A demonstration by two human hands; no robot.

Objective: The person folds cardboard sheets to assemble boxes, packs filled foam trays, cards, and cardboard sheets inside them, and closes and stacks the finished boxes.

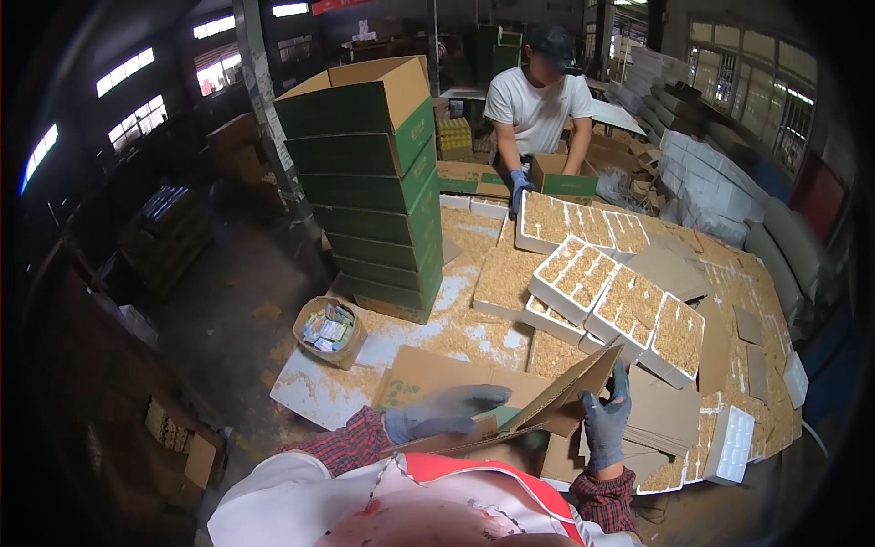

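Observation:
A brown cardboard box [442,376] with its flaps spread stands against the table's near edge, right in front of me. My left hand [447,412], in a grey work glove, lies along its near left side with fingers stretched out. My right hand [606,421], gloved alike, has the raised right-hand panel of the box between thumb and fingers. Just beyond, white foam trays [572,278] filled with tan, crumbly packing material lie tilted over one another. Flat cardboard sheets [652,410] are stacked beside my right hand.
A tall stack of green cardboard boxes [378,201] rises at the left of the table. Near its foot sits a round tub [330,333] of small packets. Across the table a co-worker [540,109] handles a box [563,178]. An upended white foam tray [729,445] leans at the right edge.

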